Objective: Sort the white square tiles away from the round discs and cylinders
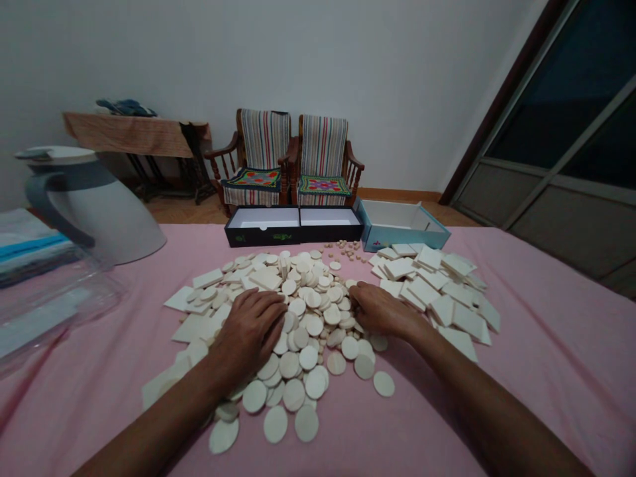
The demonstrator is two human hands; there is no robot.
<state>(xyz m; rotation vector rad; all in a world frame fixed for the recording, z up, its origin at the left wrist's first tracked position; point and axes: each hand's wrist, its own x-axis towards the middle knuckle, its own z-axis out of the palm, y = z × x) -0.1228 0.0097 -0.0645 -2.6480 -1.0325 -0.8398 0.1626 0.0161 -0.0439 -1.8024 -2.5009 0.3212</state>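
A large heap of pale wooden discs (314,324) covers the middle of the pink cloth, with some square pieces mixed in at its left. My left hand (254,326) rests on the heap's left side, fingers laid over the discs and slightly bent; it appears to hold nothing. At the heap's right edge, my right hand (376,309) has its fingers curled in against the discs. Whatever its fingertips grip, if anything, is hidden. Right of that hand lies a pile of pale square tiles (437,285). Small wooden beads (348,249) are scattered behind the heap.
Behind the pieces stand a black two-compartment box (293,234) and a light-blue box (405,237), both open-topped. A white-and-grey jug (109,212) and clear plastic packaging (59,305) occupy the left side. Beyond the pink-covered surface (546,318) are two wooden armchairs (293,159).
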